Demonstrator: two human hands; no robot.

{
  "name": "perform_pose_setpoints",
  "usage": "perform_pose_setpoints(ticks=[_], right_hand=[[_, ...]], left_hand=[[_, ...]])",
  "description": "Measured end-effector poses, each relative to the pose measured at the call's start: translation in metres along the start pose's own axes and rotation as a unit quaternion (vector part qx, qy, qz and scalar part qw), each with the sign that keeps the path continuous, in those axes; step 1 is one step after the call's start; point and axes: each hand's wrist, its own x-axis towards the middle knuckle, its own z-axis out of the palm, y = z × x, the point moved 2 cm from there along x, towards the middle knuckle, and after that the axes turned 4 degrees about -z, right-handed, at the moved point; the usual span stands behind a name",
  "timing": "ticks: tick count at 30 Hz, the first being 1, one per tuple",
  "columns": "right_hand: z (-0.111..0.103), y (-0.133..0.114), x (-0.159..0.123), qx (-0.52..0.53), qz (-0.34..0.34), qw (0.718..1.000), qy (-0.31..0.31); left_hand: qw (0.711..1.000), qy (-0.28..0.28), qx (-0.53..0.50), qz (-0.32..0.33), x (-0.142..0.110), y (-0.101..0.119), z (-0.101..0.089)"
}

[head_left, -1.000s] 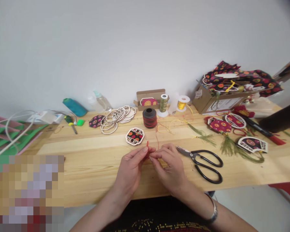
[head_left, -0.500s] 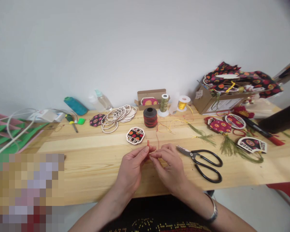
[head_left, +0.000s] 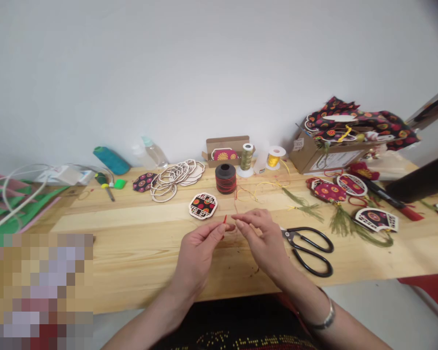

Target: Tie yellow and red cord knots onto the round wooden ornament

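My left hand (head_left: 200, 249) is closed in a pinch on a red cord (head_left: 225, 219), whose short end stands up between thumb and forefinger. Close by on the right, my right hand (head_left: 264, 239) pinches thumb and forefinger together near the cord. A fine thread seems to pass between the hands, but what the right fingertips hold is too small to make out. Just beyond them lies an octagonal wooden-framed fabric piece (head_left: 203, 206). A black spool of dark red thread (head_left: 226, 180) stands behind it. Black-handled scissors (head_left: 312, 240) lie beside my right hand, their blades partly hidden.
Wooden frames (head_left: 178, 175) and a teal thread cone (head_left: 111, 160) lie at the back left. Green (head_left: 247, 158) and yellow spools (head_left: 273, 159) stand along the wall. On the right are tasselled ornaments (head_left: 328, 189) and a cardboard box (head_left: 321, 153) heaped with fabric.
My right hand has moved slightly to the right and its fingertips have lifted away from the left hand's. The left hand still pinches the red cord. The view has shifted slightly.
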Motion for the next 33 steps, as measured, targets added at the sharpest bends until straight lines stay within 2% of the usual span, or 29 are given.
perform_pose_setpoints(ticks=[2, 4, 5, 7, 17, 19, 22, 24, 26, 29, 31, 33], right_hand=[[0.003, 0.005, 0.005, 0.131, 0.113, 0.982, -0.076], [0.006, 0.007, 0.007, 0.25, 0.198, 0.939, -0.127], [0.008, 0.007, 0.006, 0.286, 0.222, 0.923, -0.133], [0.009, 0.008, 0.006, 0.315, 0.238, 0.91, -0.126], [0.011, 0.004, 0.003, 0.345, 0.207, 0.911, -0.095], [0.01, 0.005, 0.004, 0.328, 0.202, 0.92, -0.07], [0.002, 0.009, 0.013, 0.287, 0.202, 0.936, 0.007], [-0.007, 0.011, 0.022, 0.262, 0.185, 0.945, 0.057], [-0.016, 0.011, 0.03, 0.21, 0.143, 0.962, 0.102], [-0.023, 0.009, 0.036, 0.092, 0.067, 0.988, 0.106], [-0.021, 0.008, 0.032, 0.041, 0.032, 0.995, 0.08], [-0.017, 0.007, 0.024, 0.014, -0.009, 0.998, 0.067]], left_hand=[[0.999, -0.005, 0.033, 0.011, -0.002, 0.002, 0.0], [0.998, -0.01, 0.054, 0.015, -0.004, 0.004, 0.0], [0.998, -0.012, 0.065, 0.015, -0.004, 0.004, 0.001], [0.996, -0.017, 0.087, 0.018, -0.005, 0.005, 0.001], [0.995, -0.049, 0.085, 0.016, -0.009, 0.006, 0.005], [0.995, -0.061, 0.074, 0.009, -0.009, 0.006, 0.006], [0.996, -0.067, 0.052, -0.008, -0.009, 0.004, 0.007], [0.998, -0.051, 0.046, 0.003, -0.008, 0.003, 0.006], [0.996, -0.015, 0.07, 0.046, -0.007, 0.004, 0.004], [0.985, 0.045, 0.12, 0.114, -0.007, 0.008, -0.001], [0.99, 0.024, 0.112, 0.082, -0.008, 0.008, 0.0], [0.996, -0.051, 0.066, -0.015, -0.009, 0.006, 0.004]])
